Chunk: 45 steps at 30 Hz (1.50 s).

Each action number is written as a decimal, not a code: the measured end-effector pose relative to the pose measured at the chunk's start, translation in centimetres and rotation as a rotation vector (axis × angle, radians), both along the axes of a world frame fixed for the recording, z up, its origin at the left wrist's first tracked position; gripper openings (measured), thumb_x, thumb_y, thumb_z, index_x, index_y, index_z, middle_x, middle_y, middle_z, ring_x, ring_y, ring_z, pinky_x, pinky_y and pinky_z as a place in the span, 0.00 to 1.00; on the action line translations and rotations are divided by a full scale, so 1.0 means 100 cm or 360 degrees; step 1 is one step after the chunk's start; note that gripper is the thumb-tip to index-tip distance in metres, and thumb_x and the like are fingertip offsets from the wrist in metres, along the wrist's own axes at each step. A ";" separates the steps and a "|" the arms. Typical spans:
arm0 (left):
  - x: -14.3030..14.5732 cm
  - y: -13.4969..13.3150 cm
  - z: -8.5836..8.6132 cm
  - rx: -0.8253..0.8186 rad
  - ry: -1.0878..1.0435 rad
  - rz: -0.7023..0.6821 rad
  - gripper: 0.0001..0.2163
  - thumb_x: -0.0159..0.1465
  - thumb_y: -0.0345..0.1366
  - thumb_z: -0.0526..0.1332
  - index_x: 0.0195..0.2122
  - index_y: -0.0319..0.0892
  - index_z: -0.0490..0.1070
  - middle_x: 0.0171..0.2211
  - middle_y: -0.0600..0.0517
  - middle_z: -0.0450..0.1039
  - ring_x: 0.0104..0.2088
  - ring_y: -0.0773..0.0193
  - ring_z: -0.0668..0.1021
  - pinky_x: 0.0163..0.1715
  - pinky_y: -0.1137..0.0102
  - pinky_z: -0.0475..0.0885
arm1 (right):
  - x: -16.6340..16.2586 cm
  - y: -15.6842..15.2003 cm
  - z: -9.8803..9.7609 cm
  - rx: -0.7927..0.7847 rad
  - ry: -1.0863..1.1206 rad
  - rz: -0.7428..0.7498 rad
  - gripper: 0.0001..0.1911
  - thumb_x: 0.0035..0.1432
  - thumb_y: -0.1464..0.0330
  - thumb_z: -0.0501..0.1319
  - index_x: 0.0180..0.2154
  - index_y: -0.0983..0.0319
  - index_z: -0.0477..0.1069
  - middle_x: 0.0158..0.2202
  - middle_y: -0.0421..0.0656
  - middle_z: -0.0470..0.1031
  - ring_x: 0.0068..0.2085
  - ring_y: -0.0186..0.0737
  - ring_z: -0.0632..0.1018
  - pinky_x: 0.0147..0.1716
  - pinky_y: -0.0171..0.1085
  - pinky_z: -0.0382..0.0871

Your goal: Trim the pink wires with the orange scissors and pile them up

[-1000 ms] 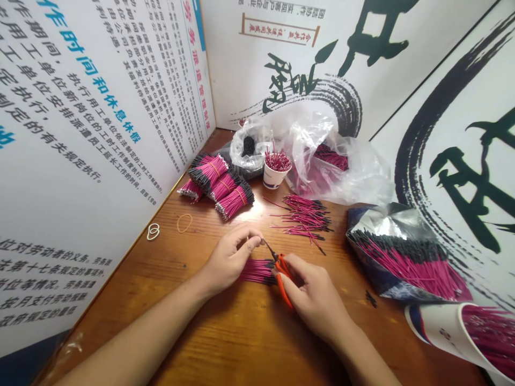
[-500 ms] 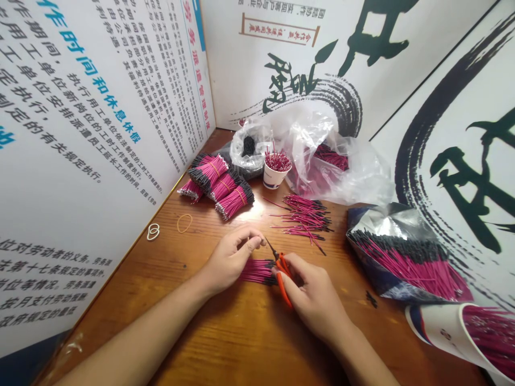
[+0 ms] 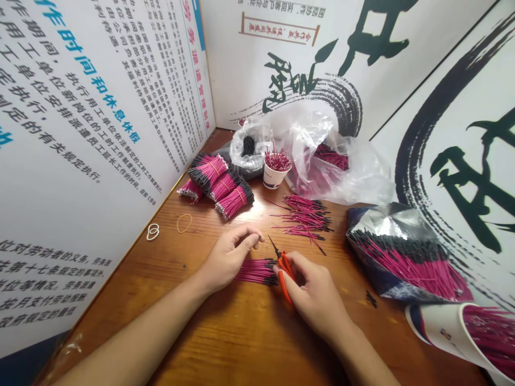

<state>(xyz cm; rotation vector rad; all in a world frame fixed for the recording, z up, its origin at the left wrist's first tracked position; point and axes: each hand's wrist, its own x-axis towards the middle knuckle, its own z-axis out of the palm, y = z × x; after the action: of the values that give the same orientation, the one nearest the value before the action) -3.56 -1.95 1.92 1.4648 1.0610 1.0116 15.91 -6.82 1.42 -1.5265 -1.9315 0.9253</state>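
My right hand (image 3: 311, 281) is closed around scissors (image 3: 284, 265) with orange handles and narrow, dark pointed blades. The blade tips point up and left, a short gap from my left fingertips. My left hand (image 3: 231, 254) has thumb and fingers pinched together; anything between them is too small to make out. Below and partly behind that hand lies a row of pink wires (image 3: 255, 271) with black ends, side by side on the table. A looser spread of the same kind of wires (image 3: 303, 217) lies just beyond both hands.
Banded wire bundles (image 3: 219, 185) are stacked at back left, beside a paper cup (image 3: 274, 178) of wires and clear plastic bags (image 3: 341, 177). A foil bag (image 3: 386, 225) of wires stands right; another cup (image 3: 438, 327) lies tipped near front. Rubber bands (image 3: 184, 223) lie left. Panels surround the table.
My left fingertips and the scissor tips have drawn slightly apart, the left hand shifting a little to the left. The things on the table look unchanged.
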 end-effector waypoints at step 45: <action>0.002 -0.006 -0.016 0.0342 0.0424 -0.0247 0.07 0.64 0.32 0.53 0.34 0.40 0.70 0.33 0.51 0.73 0.37 0.63 0.74 0.40 0.68 0.68 | 0.053 0.040 -0.016 0.0547 -0.0340 -0.0608 0.02 0.56 0.67 0.56 0.33 0.59 0.64 0.31 0.43 0.74 0.31 0.40 0.73 0.32 0.36 0.63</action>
<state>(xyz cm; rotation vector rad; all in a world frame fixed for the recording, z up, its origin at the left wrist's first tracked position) -3.36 -2.55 0.34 1.8676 1.0286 0.8557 21.23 -2.82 -0.15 -1.7460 -1.7330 0.2613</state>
